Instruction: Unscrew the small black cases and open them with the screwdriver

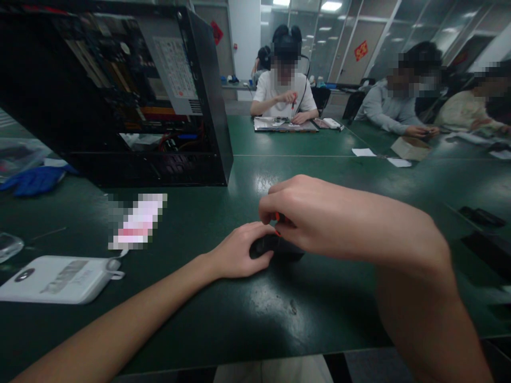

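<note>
My left hand [242, 250] rests on the green table, its thumb and fingers closed around the left end of a flat black block-shaped part [285, 250]. Above that part, my right hand [295, 210] is bent at the wrist and closed on a screwdriver [278, 217] with an orange and black handle. Most of the handle is hidden by my fingers. The screwdriver points down towards the black part, but I cannot tell whether its tip touches it.
A black computer case [207, 101] with an open side stands at the left. Near it lie a blue glove [35, 181], a blurred-out lit phone [139, 221] and a white power bank [59, 279]. Dark parts [487, 255] lie at the right. Co-workers [285, 96] sit across the table.
</note>
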The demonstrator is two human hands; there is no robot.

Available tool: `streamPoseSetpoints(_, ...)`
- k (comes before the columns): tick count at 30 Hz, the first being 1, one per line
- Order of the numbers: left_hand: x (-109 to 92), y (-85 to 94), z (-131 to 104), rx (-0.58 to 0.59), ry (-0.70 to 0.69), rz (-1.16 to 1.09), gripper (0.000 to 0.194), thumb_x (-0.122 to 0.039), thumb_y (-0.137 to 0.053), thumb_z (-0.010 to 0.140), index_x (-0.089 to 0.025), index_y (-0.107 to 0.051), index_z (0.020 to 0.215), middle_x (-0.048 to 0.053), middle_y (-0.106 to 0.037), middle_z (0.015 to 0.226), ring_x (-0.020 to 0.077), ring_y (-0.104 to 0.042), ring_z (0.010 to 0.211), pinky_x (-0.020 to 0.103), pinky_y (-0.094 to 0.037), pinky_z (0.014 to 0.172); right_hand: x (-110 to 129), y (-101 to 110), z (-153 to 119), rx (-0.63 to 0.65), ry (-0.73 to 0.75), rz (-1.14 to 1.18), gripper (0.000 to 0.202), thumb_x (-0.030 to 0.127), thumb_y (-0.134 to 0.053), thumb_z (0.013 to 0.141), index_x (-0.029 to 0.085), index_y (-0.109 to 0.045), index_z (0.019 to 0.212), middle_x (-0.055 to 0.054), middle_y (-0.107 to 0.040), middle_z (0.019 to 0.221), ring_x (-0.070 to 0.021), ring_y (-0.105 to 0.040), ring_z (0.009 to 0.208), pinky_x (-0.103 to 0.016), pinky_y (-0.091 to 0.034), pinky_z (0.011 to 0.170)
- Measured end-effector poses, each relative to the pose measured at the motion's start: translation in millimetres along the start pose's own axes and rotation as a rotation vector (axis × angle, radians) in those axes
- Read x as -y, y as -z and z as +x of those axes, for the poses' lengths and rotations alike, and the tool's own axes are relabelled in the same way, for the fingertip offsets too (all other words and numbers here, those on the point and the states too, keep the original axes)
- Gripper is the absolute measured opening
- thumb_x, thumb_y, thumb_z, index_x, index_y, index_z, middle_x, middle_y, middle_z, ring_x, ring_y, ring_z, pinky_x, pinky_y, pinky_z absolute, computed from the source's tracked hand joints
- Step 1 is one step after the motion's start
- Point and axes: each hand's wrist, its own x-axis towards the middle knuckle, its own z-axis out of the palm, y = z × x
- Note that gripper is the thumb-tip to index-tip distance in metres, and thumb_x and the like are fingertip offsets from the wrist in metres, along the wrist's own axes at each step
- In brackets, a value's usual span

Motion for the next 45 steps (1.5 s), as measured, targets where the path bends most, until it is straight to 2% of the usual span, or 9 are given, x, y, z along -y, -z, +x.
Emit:
streamPoseSetpoints(4,1.6,2.7,-0.8,0.039,-0.011,0.010,0.045,-0.024,-0.066,0.089,-0.024,-0.061,0.134,0.008,-0.071,0.129,0.0280,-0.067,0.117,0.044,-0.050,0.103,-12.2,8.3,-7.8,-0.041,-0.105,-0.043,0.013,0.018,-0.063,0.091,0.018,-0.074,0.084,-0.001,-0.066,0.074,-0.0110,-0.051,0.063,-0.026,-0.031,0.058)
streamPoseSetpoints(9,2.4,3.7,-1.3,0.070,-0.033,0.026,0.048,-0.023,-0.063,0.091,-0.025,-0.059,0.139,0.007,-0.069,0.135,0.0275,-0.064,0.123,0.044,-0.045,0.106,-29.2,13.5,-16.6,-0.084,-0.192,-0.122,0.011,0.022,-0.067,0.088,0.019,-0.077,0.085,-0.001,-0.068,0.072,-0.0120,-0.055,0.063,-0.026,-0.032,0.057)
streamPoseSetpoints(25,0.9,2.4,-0.1,0.074,-0.024,0.017,0.049,-0.023,-0.064,0.090,-0.025,-0.061,0.139,0.007,-0.069,0.135,0.0282,-0.065,0.124,0.043,-0.047,0.105,-32.8,9.7,-11.9,0.002,-0.224,-0.070,0.015,0.022,-0.064,0.089,0.020,-0.079,0.092,-0.003,-0.073,0.082,-0.0128,-0.059,0.067,-0.024,-0.036,0.056)
streamPoseSetpoints(34,-0.4,2.5,0.6,0.073,-0.022,0.017,0.050,-0.023,-0.065,0.091,-0.025,-0.060,0.141,0.007,-0.068,0.136,0.0274,-0.064,0.124,0.043,-0.046,0.106,-33.0,12.3,-10.5,0.032,-0.245,-0.064,0.016,0.020,-0.064,0.088,0.020,-0.080,0.092,-0.003,-0.074,0.082,-0.0135,-0.059,0.067,-0.024,-0.037,0.057)
streamPoseSetpoints(37,0.8,1.7,-0.4,0.078,-0.027,0.016,0.049,-0.023,-0.064,0.092,-0.025,-0.059,0.141,0.006,-0.068,0.137,0.0267,-0.063,0.125,0.043,-0.046,0.107,-31.4,12.1,-10.5,0.037,-0.248,-0.069,0.017,0.019,-0.063,0.090,0.021,-0.080,0.093,-0.003,-0.074,0.082,-0.0134,-0.061,0.067,-0.024,-0.038,0.057)
streamPoseSetpoints(42,0.3,1.6,0.5,0.082,-0.031,0.023,0.048,-0.024,-0.064,0.093,-0.025,-0.059,0.141,0.005,-0.068,0.137,0.0263,-0.063,0.125,0.042,-0.045,0.106,-30.9,12.3,-8.3,0.024,-0.234,-0.090,0.023,0.031,-0.062,0.097,0.019,-0.080,0.092,-0.004,-0.074,0.079,-0.0132,-0.062,0.065,-0.025,-0.038,0.058)
streamPoseSetpoints(45,-0.2,2.0,1.8,0.082,-0.035,0.018,0.048,-0.023,-0.064,0.092,-0.024,-0.059,0.140,0.005,-0.068,0.137,0.0262,-0.063,0.126,0.042,-0.044,0.107,-32.6,11.3,-7.2,0.020,-0.189,-0.104,0.024,0.024,-0.057,0.097,0.018,-0.080,0.094,-0.005,-0.075,0.085,-0.0145,-0.065,0.071,-0.026,-0.041,0.062)
